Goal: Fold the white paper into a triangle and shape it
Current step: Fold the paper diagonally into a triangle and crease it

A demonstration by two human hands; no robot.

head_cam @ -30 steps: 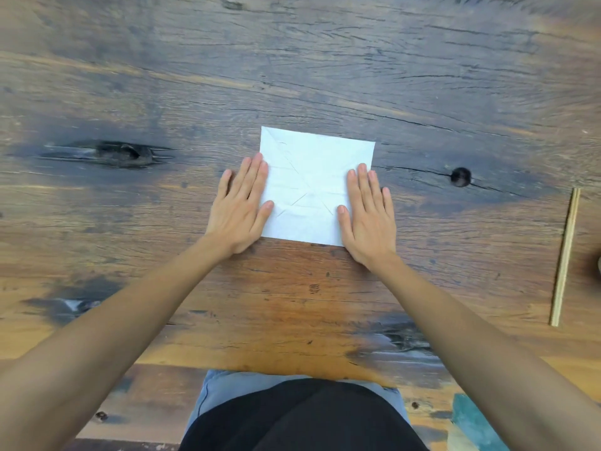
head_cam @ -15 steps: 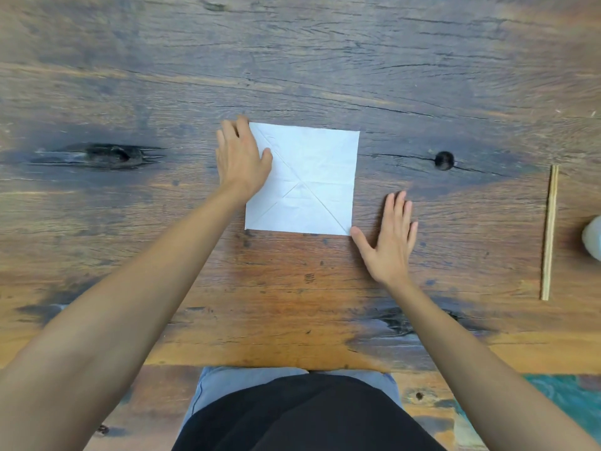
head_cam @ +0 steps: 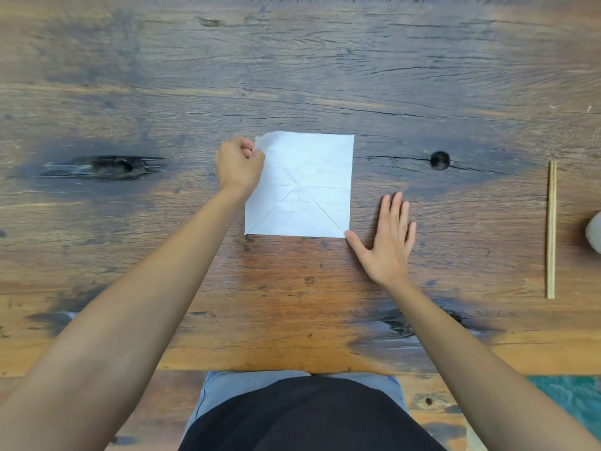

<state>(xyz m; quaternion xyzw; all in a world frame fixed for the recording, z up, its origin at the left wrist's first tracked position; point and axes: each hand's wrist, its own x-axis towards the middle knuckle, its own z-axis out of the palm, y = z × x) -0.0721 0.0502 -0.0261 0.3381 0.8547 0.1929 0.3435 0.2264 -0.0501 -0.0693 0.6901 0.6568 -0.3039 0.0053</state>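
Note:
A square white paper with diagonal and horizontal crease lines lies on the wooden table. My left hand pinches the paper's far left corner between thumb and fingers, and that corner is lifted slightly off the wood. My right hand rests flat on the table beside the paper, fingers spread, with the thumb tip touching the paper's near right corner.
A thin wooden stick lies lengthwise at the right. Part of a white rounded object shows at the right edge. The table has a dark knot hole right of the paper and a long dark gouge at the left.
My left hand slid from flat on the paper's left side up to the far left corner and closed on it. My right hand came off the paper onto the table.

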